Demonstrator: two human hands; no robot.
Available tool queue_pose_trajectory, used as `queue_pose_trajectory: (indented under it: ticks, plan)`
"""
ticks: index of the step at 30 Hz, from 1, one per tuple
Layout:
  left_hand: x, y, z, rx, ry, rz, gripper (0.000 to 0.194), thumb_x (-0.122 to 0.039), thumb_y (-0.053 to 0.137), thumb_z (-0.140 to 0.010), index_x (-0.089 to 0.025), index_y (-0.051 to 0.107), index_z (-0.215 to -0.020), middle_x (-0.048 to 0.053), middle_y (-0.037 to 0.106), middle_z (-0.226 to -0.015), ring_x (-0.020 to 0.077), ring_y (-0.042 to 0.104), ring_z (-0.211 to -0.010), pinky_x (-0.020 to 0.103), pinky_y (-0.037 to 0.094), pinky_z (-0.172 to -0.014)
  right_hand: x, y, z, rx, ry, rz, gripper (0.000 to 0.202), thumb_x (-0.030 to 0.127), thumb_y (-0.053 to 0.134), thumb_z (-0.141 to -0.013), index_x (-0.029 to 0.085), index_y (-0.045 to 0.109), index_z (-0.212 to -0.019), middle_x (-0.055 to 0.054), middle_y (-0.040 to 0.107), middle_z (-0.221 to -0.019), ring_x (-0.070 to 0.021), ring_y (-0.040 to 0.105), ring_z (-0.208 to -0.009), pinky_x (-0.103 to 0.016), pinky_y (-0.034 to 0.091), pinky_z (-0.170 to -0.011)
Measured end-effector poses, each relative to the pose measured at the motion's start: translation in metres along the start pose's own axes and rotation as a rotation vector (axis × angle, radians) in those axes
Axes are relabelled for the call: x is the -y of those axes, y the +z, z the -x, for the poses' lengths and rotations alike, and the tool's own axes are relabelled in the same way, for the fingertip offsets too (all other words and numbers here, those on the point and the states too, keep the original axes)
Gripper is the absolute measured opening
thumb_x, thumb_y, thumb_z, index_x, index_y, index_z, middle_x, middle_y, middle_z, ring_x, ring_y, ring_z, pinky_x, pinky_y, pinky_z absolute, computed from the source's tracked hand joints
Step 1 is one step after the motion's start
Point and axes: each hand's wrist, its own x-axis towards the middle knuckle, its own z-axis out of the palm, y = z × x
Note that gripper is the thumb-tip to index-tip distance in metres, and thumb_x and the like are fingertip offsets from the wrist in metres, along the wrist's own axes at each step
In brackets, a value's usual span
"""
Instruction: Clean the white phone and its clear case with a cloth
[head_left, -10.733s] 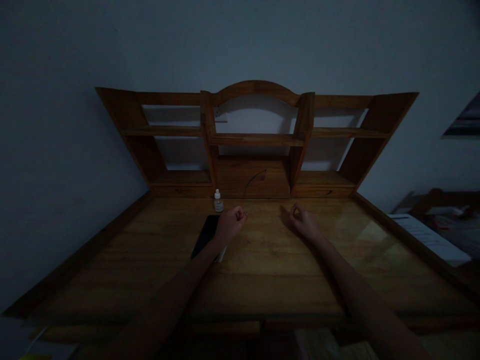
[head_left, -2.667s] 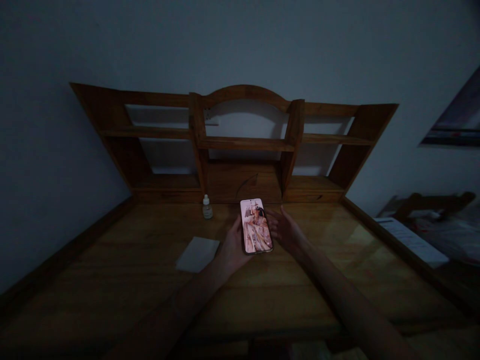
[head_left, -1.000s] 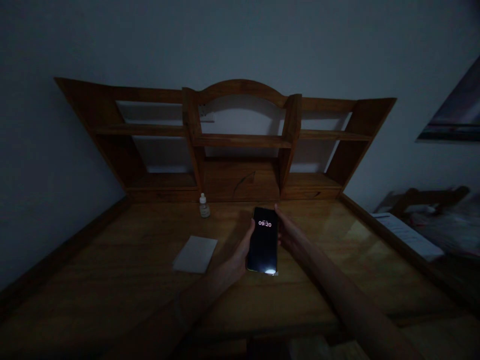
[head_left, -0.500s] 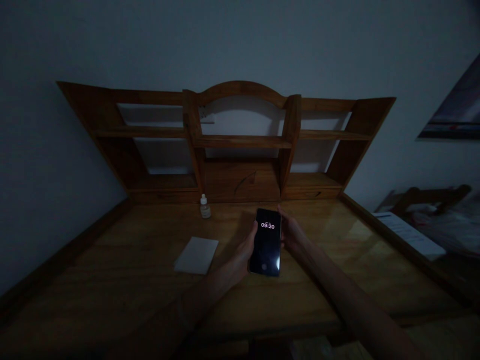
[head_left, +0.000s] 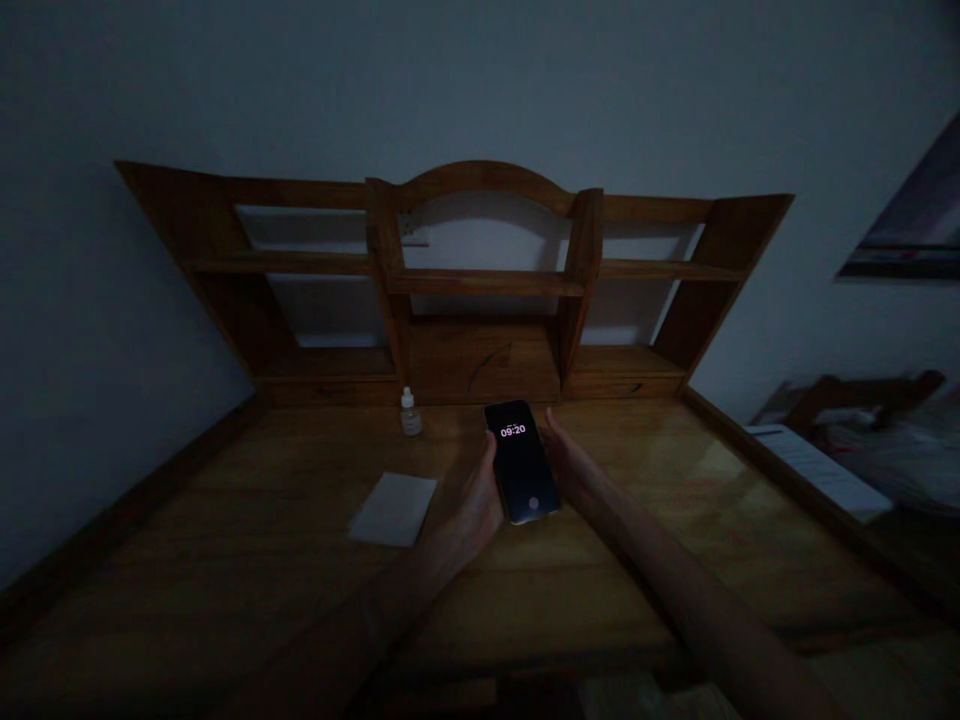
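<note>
A smartphone (head_left: 523, 465) with a dark screen showing 09:20 and a fingerprint mark is held above the desk, its top tilted left. My left hand (head_left: 480, 500) is closed around its left side, thumb along the edge and the other fingers hidden behind. Close against the phone's right edge is my right hand (head_left: 574, 465), its thumb stretched up and apart from the phone. The right hand's other fingers are partly hidden, so any grip there does not show. Left of the hands, a white square pad or paper (head_left: 394, 510) lies on the wooden desk (head_left: 247, 560).
A small clear bottle with a white cap (head_left: 409, 412) stands behind the pad. Wooden shelving (head_left: 487, 283) runs along the desk's back against the wall. Beyond the raised right edge are a printed sheet (head_left: 817, 470) and a chair (head_left: 862, 395). The room is dim.
The phone has shifted slightly up and left, and its top has turned to the left. My left hand moved with it. The right thumb now stands farther from the phone's edge.
</note>
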Motion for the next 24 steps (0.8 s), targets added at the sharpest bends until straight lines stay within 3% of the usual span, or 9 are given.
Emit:
queue_pose_trajectory:
  ticks: [2,5,9,14,17,24]
  plan:
    - [-0.002,0.001,-0.003,0.023,0.028,0.051,0.052,-0.055,0.052,-0.092,-0.014,0.063,-0.122,0.014,0.069,-0.119,0.0275,0.063,-0.112,0.039,0.049,-0.096,-0.003,0.001,0.003,0.009,0.030,0.016,0.044,0.059,0.060,-0.088,0.020,0.068,-0.107,-0.006,0.073,-0.100,-0.0167,0.068,-0.086,-0.026,0.056,-0.076]
    - [-0.009,-0.001,-0.008,0.020,0.092,0.066,0.045,-0.050,0.054,-0.092,-0.016,0.062,-0.120,0.013,0.069,-0.116,0.0258,0.064,-0.109,0.040,0.048,-0.098,-0.007,-0.001,0.009,0.038,0.116,0.074,0.039,0.045,0.072,-0.084,0.016,0.069,-0.110,-0.010,0.072,-0.112,-0.0195,0.068,-0.092,-0.030,0.056,-0.080]
    - [-0.028,-0.013,-0.021,0.017,0.168,-0.046,0.041,-0.047,0.053,-0.093,-0.016,0.063,-0.118,0.012,0.070,-0.115,0.0234,0.066,-0.104,0.037,0.049,-0.094,-0.011,-0.005,0.012,0.035,0.111,0.163,0.036,0.040,0.081,-0.076,0.011,0.073,-0.098,-0.011,0.074,-0.098,-0.0182,0.069,-0.080,-0.029,0.056,-0.076]
    - [-0.054,-0.030,-0.031,-0.135,0.241,-0.335,0.056,-0.063,0.060,-0.083,-0.015,0.068,-0.109,0.016,0.070,-0.114,0.0260,0.069,-0.094,0.035,0.052,-0.079,-0.017,-0.001,0.006,-0.059,0.043,0.270,0.040,0.048,0.080,-0.073,0.012,0.074,-0.089,-0.010,0.075,-0.087,-0.0146,0.067,-0.069,-0.026,0.054,-0.070]
    - [-0.057,-0.034,-0.030,-0.182,0.278,-0.382,0.051,-0.058,0.066,-0.080,-0.012,0.069,-0.102,0.017,0.072,-0.106,0.0256,0.070,-0.088,0.034,0.053,-0.073,-0.020,0.001,0.003,-0.147,0.012,0.325,0.044,0.054,0.079,-0.073,0.012,0.075,-0.086,-0.010,0.075,-0.083,-0.0143,0.066,-0.064,-0.025,0.051,-0.063]
    - [-0.054,-0.034,-0.030,-0.159,0.254,-0.338,0.042,-0.050,0.062,-0.086,-0.010,0.068,-0.095,0.018,0.073,-0.098,0.0227,0.070,-0.075,0.034,0.052,-0.068,-0.021,0.001,0.001,-0.236,-0.032,0.379,0.051,0.056,0.080,-0.069,0.011,0.075,-0.091,-0.012,0.075,-0.084,-0.0156,0.065,-0.063,-0.026,0.049,-0.058]
